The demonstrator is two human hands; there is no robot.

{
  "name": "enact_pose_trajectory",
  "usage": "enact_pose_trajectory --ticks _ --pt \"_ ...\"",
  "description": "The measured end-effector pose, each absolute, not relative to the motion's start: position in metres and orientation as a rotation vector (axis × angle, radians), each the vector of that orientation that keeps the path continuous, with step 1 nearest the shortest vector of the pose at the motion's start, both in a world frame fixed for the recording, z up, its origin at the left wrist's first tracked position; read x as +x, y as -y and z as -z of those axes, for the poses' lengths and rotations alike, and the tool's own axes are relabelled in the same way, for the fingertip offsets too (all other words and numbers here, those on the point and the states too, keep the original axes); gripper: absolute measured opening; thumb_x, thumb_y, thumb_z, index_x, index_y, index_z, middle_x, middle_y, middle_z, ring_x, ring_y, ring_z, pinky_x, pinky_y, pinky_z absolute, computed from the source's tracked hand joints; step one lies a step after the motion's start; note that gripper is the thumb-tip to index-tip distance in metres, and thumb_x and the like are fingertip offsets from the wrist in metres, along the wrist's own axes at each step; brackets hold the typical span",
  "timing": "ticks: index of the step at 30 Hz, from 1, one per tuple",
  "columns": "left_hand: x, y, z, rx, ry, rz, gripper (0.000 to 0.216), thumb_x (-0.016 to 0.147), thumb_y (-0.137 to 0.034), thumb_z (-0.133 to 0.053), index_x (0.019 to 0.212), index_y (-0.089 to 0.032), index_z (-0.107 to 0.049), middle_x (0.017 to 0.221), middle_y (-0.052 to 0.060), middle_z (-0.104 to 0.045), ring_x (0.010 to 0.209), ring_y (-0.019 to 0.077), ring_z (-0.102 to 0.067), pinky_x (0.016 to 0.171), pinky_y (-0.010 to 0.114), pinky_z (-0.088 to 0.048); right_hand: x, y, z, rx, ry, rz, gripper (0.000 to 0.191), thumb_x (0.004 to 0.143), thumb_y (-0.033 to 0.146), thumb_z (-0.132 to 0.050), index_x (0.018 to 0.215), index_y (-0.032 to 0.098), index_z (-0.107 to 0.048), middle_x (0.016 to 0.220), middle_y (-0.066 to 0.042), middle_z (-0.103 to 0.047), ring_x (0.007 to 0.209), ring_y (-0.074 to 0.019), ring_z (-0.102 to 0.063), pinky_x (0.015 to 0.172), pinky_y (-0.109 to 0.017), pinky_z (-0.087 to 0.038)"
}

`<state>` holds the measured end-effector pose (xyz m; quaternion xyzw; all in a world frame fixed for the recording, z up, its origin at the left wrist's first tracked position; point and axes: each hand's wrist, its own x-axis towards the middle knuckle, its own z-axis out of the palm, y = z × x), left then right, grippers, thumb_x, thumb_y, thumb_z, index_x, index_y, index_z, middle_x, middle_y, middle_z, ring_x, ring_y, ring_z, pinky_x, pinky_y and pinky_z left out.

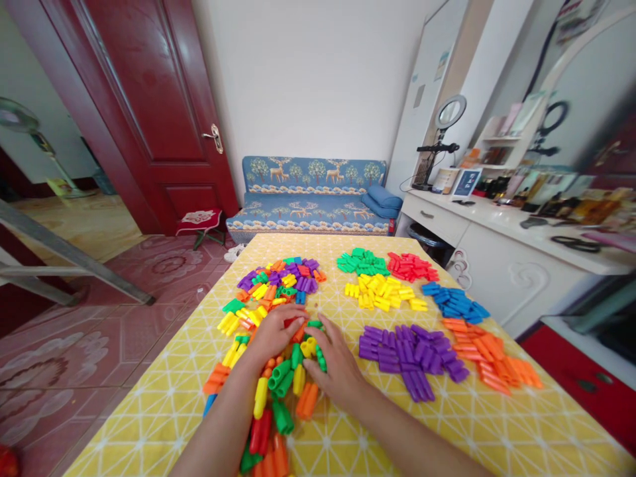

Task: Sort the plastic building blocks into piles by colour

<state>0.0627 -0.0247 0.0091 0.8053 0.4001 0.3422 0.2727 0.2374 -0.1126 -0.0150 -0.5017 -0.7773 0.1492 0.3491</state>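
Note:
A mixed pile of tube-shaped plastic building blocks [281, 377] in green, yellow, orange and red lies between my forearms. My left hand [278, 329] reaches over the pile's far side. Its fingers are bent with the thumb a little apart, and some red shows between them. To its right, my right hand [340, 364] is spread at the pile's edge, thumb and fingers apart. Its fingertips touch or nearly touch green blocks [320, 358] and a yellow block [309, 347]. Parts of the blocks under both hands are hidden.
On the patterned yellow tablecloth [163, 411], sorted piles lie right: green [362, 262], red [411, 267], yellow [380, 291], blue [454, 303], purple [412, 354] and orange [489, 354]. More mixed blocks [283, 275] lie far left. Behind stands a blue sofa [313, 205]; right, a white dresser [527, 232].

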Motion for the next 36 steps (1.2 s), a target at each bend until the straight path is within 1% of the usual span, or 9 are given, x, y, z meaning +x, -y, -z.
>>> enact_pose_trajectory --ticks 5,9,13,19,23,26,28,32,36 --pt "0.064 0.026 -0.01 2.124 -1.08 -0.952 0.036 0.088 -0.042 -0.054 0.114 -0.022 -0.069 0.118 0.008 -0.068 0.112 0.0242 -0.06 0.102 0.041 -0.044 0.227 0.081 0.019 -1.209 1.65 -0.685 0.064 0.074 0.035 -0.069 0.133 0.021 -0.045 0.146 -0.012 -0.038 0.137 -0.0264 -0.032 0.114 -0.046 -0.025" --pt "0.063 0.029 -0.011 2.116 -1.11 -0.938 0.046 0.086 -0.046 -0.057 0.125 -0.023 -0.062 0.126 0.008 -0.064 0.118 0.0256 -0.057 0.104 0.042 -0.042 0.232 0.082 0.016 -0.865 1.289 -1.194 0.058 0.085 0.06 -0.052 0.133 0.028 -0.044 0.145 -0.007 -0.044 0.135 -0.0221 -0.039 0.111 -0.043 -0.031" --pt "0.062 0.031 -0.01 2.169 -1.125 -0.896 0.047 0.083 -0.045 -0.061 0.124 -0.023 -0.063 0.117 0.009 -0.069 0.109 0.0249 -0.062 0.098 0.04 -0.046 0.242 0.086 0.015 -0.791 1.001 -1.433 0.054 0.087 0.066 -0.043 0.125 0.029 -0.052 0.138 -0.007 -0.052 0.128 -0.0227 -0.048 0.107 -0.044 -0.035" --pt "0.061 0.029 -0.008 2.231 -1.14 -0.873 0.028 0.081 -0.034 -0.062 0.106 -0.026 -0.074 0.112 0.007 -0.07 0.111 0.0241 -0.06 0.098 0.038 -0.046 0.245 0.087 0.018 -0.969 1.251 -1.201 0.035 0.079 0.047 -0.066 0.104 0.022 -0.064 0.11 -0.007 -0.067 0.105 -0.0239 -0.062 0.092 -0.039 -0.048" --pt "0.062 0.03 -0.009 2.202 -1.147 -0.886 0.027 0.084 -0.03 -0.057 0.104 -0.025 -0.074 0.112 0.008 -0.068 0.109 0.0224 -0.06 0.097 0.037 -0.046 0.255 0.091 0.01 -1.075 1.499 -0.907 0.025 0.079 0.03 -0.063 0.103 0.022 -0.064 0.106 -0.005 -0.065 0.096 -0.0197 -0.061 0.074 -0.029 -0.05" --pt "0.063 0.03 -0.01 2.199 -1.155 -0.883 0.027 0.084 -0.028 -0.056 0.103 -0.025 -0.075 0.111 0.007 -0.069 0.108 0.0221 -0.061 0.097 0.037 -0.045 0.267 0.095 0.001 -1.16 1.661 -0.781 0.019 0.079 0.027 -0.061 0.097 0.021 -0.066 0.092 -0.003 -0.066 0.079 -0.0152 -0.059 0.068 -0.026 -0.046" --pt "0.063 0.03 -0.012 2.203 -1.148 -0.873 0.027 0.083 -0.028 -0.056 0.102 -0.025 -0.075 0.11 0.007 -0.07 0.108 0.0222 -0.06 0.097 0.037 -0.045 0.272 0.098 -0.005 -1.204 1.765 -0.813 0.023 0.076 0.032 -0.067 0.095 0.021 -0.066 0.087 0.0 -0.066 0.069 -0.0128 -0.057 0.063 -0.024 -0.043" --pt "0.063 0.031 -0.014 2.196 -1.136 -0.878 0.027 0.082 -0.026 -0.056 0.101 -0.024 -0.075 0.108 0.007 -0.07 0.108 0.0225 -0.06 0.098 0.037 -0.044 0.275 0.103 -0.012 -1.323 2.026 -0.804 0.058 0.053 0.037 -0.086 0.106 0.027 -0.065 0.087 0.003 -0.065 0.064 -0.0116 -0.053 0.057 -0.022 -0.038" --pt "0.063 0.031 -0.015 2.191 -1.12 -0.886 0.028 0.081 -0.025 -0.056 0.101 -0.025 -0.075 0.107 0.006 -0.071 0.107 0.0223 -0.06 0.098 0.037 -0.045 0.272 0.103 -0.01 -1.318 2.065 -0.748 0.05 0.06 0.028 -0.08 0.108 0.029 -0.067 0.093 0.002 -0.065 0.07 -0.014 -0.056 0.06 -0.023 -0.04"
